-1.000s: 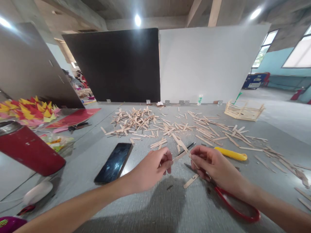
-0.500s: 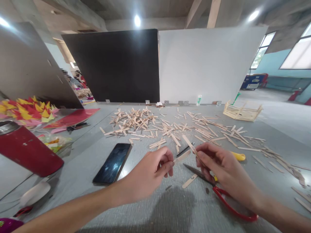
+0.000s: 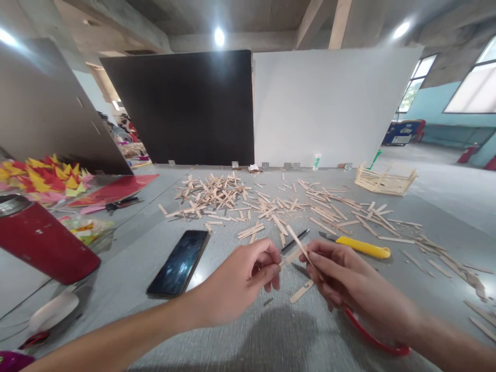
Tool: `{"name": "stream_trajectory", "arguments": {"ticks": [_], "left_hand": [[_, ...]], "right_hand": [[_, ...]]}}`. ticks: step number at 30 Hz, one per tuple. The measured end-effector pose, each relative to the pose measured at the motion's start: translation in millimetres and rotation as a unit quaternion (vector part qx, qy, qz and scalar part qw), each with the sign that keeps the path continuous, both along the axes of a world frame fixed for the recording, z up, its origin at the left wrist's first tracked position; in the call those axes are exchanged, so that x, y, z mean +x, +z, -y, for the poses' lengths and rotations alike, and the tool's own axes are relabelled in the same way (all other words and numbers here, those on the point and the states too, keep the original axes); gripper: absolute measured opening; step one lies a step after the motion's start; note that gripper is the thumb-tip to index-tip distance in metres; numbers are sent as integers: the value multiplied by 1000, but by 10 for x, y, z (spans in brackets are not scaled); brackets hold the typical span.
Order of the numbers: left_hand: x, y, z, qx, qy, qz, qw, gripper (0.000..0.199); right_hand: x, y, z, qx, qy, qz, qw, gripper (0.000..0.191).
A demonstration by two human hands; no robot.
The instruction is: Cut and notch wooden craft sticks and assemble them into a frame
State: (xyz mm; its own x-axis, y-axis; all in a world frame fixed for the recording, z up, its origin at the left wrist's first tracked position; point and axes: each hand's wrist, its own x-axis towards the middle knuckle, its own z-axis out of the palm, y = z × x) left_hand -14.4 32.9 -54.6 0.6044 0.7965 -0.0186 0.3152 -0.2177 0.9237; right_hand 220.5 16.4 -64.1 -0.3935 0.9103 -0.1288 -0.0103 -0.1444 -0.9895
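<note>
My left hand (image 3: 244, 279) pinches one end of a flat wooden stick (image 3: 293, 256), which points up to the right. In my right hand (image 3: 352, 279) is a second wooden stick (image 3: 296, 237), tilted up to the left. The two sticks cross or nearly touch; contact cannot be made out. Red-handled scissors (image 3: 374, 338) lie partly hidden under my right hand. Below the held sticks, a short stick piece (image 3: 301, 292) rests on the grey table (image 3: 217, 336). A black pen (image 3: 295, 242) lies just behind them.
A yellow cutter (image 3: 364, 247) lies behind my right hand. Farther back are scattered sticks (image 3: 219, 192) and a stick frame (image 3: 387, 181). On the left are a phone (image 3: 179, 263), a red bottle (image 3: 46, 240), a white mouse (image 3: 54, 310) and folded paper (image 3: 42, 175).
My right hand has moved left and slightly down, bringing its stick over the one in my left hand. The yellow cutter now shows almost whole, while more of the scissors is covered.
</note>
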Motion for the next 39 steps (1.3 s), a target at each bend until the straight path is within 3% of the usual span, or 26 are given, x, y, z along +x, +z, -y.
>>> {"name": "stream_trajectory", "arguments": {"ticks": [3,9,13,18,22,29,34,39], "left_hand": [[9,6,0,-14,-10,9,1000,13],[12,-38,-23,-7,6,-13,1000,14],[21,-56,-34,-56,29,24,998,10],[31,-25,-17,-97,46,61,992,19],[46,-36,4,-89,32,112,989,31],[62,-21,12,-110,-2,133,985,13],[68,-48,19,-139,-35,119,982,15],[54,-32,11,-139,-22,108,984,17]], "right_hand": [[-17,-2,15,5,0,-7,1000,32],[26,21,-38,-1,-72,-65,995,32],[32,7,-55,32,-71,-1,997,33],[-42,3,-18,70,-29,69,995,33],[-99,-19,29,45,22,56,997,33],[-128,-104,102,5,82,21,996,37],[-82,-14,81,61,-40,63,995,39],[10,47,31,143,-78,135,977,34]]}}
